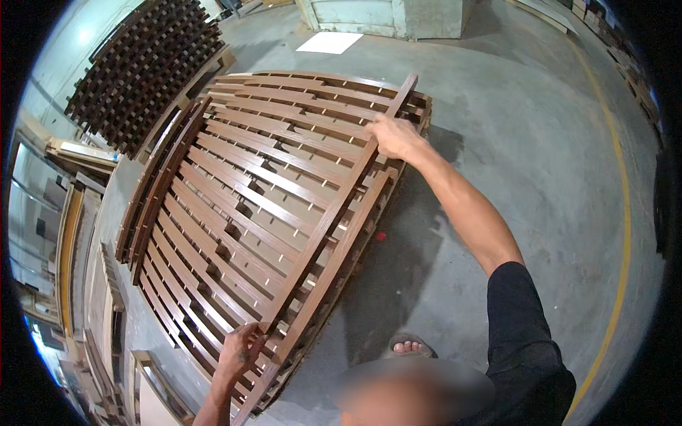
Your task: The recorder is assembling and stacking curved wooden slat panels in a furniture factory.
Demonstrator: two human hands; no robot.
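A large brown slatted wooden panel (pixel 245 160) lies before me, its long slats side by side with small pale dowel pegs showing in the gaps. Across the slats' near ends runs a long brown wooden rail (pixel 321 238). Toward the rail's far end my right hand (pixel 396 136) is closed around it. Close to its lower end my left hand (pixel 241 349) pinches it, fingers bent at the edge. Another brown rail (pixel 339 259) lies alongside, nearer to me. Darker rails (pixel 165 186) lie along the opposite side of the slats.
A tall stack of dark slatted wood (pixel 145 71) stands at the far left. Wooden frames (pixel 71 248) lean or lie along the left side. A pale green cabinet (pixel 387 18) and a white sheet (pixel 330 42) are at the back. A yellow floor line (pixel 625 206) curves along the right.
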